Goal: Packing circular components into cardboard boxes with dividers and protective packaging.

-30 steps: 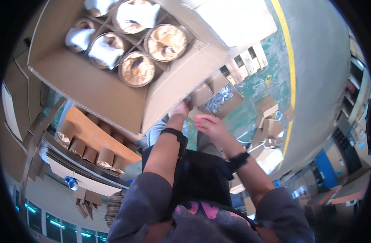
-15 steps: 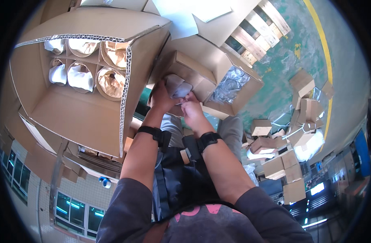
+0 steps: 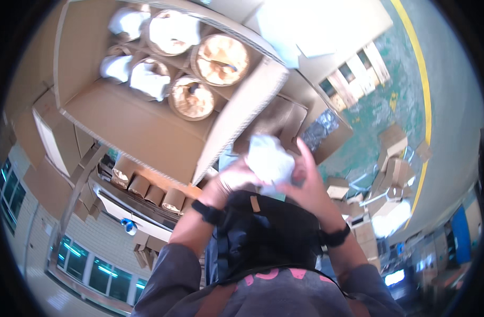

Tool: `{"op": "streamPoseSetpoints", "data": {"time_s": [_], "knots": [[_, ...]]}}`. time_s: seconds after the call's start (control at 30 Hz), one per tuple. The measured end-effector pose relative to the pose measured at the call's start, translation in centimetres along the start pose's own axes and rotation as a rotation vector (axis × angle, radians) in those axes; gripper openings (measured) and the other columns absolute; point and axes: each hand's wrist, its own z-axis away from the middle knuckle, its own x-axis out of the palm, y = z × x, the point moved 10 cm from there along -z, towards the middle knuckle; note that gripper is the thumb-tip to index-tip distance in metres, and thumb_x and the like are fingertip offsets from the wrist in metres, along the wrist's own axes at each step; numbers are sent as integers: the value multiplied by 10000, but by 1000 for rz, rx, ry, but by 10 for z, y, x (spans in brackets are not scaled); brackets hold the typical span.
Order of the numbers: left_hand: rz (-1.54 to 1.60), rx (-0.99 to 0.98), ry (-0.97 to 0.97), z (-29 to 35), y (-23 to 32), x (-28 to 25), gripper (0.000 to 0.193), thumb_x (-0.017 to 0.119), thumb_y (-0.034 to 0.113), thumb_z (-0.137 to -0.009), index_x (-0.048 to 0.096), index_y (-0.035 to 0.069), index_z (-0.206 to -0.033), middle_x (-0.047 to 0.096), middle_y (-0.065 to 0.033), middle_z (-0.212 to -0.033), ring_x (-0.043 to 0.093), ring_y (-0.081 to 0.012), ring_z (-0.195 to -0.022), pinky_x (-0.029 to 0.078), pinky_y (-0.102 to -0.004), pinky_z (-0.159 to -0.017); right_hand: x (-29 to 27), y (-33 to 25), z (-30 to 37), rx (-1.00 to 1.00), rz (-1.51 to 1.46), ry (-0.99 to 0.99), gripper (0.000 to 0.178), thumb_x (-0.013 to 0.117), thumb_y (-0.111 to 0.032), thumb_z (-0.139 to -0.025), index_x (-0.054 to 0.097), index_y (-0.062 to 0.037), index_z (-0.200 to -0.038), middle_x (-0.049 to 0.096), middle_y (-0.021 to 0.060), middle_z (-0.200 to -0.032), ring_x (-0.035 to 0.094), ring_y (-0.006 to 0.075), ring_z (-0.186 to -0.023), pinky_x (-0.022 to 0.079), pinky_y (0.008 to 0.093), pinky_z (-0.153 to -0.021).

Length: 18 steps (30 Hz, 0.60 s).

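Note:
A bundle in white wrapping (image 3: 270, 160) is in front of my body; what it wraps is hidden. My left hand (image 3: 235, 177) grips it from the left side, blurred by motion. On the other side my right hand (image 3: 312, 189) is open, its fingers spread and its thumb close to the bundle's lower edge; whether it touches cannot be made out. To the left, a large open cardboard box (image 3: 141, 127) holds several round cardboard tubes (image 3: 192, 99) stuffed with brown paper and white wrapping. Beyond the bundle is a smaller open carton (image 3: 271, 119).
Clear plastic packing (image 3: 320, 129) fills a box beside the smaller carton. Wooden pallets (image 3: 358, 76) lie on the green floor at the far right. Discarded cartons (image 3: 398, 174) are heaped to the right. More cardboard tubes (image 3: 139, 186) lie on a shelf below the large box.
The white bundle has come out of the small carton toward my body in my left hand. My right hand has opened and moved right. The view has shifted, bringing the large box nearer.

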Motion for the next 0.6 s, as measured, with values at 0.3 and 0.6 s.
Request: {"op": "streamPoseSetpoints", "data": {"time_s": [0.3,0.6], "knots": [[79,539,259,146,111,45,466,775,123,-734,569,27,-1141,615,-70,-1019,579,-169,-971,463,-320,-858,60,-179,17,-69,-160,-72,521,614,-79,-851,357,11,-1295,511,93,-1183,511,160,-1102,420,332,-936],[232,382,339,204,125,-51,1046,542,796,-671,377,0,-1330,544,-144,-1183,576,-229,-1034,472,-357,-860,59,-120,-254,397,937,78,551,688,-78,-762,467,34,-1254,609,165,-1123,592,261,-1028,469,343,-854]]}}
